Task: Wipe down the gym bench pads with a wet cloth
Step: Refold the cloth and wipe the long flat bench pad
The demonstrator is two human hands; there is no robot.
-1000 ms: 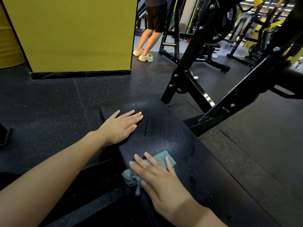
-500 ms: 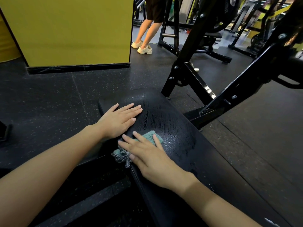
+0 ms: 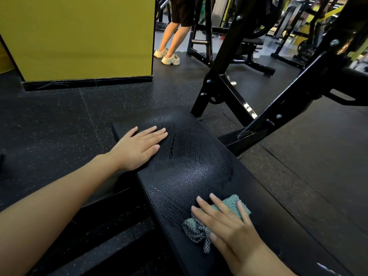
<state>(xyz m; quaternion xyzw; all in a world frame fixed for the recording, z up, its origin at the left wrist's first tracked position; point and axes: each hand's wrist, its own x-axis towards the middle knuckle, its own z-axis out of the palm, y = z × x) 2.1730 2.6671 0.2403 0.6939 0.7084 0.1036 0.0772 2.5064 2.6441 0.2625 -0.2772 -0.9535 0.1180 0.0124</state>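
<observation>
1. Cloth: teal, small, bunched, with a checked frayed corner trailing at its near-left side. Pinned on pad toward the near end, right of centre.
2. Right hand: flat on cloth, fingers straight and slightly spread, pressing down. No pinch, no curl round it.
3. Left hand: flat on far-left edge of pad, fingers straight and close together, bracing. Well apart from cloth.
4. Pad: black, textured skin. Wet streaks with sheen over the middle; right-hand strip dull, probably dry.
5. Handling of cloth, judged: light, soft, limp. Likely to roll up or slide out from under the palm on wet skin. Best held with whole palm over the bunched middle, fingertips past the leading edge, loose corner tucked under.
6. Handling of pad, judged: cushioned but firm, fixed to frame. Slick where wet, so steady downward press preferable to a fast sweep.
</observation>
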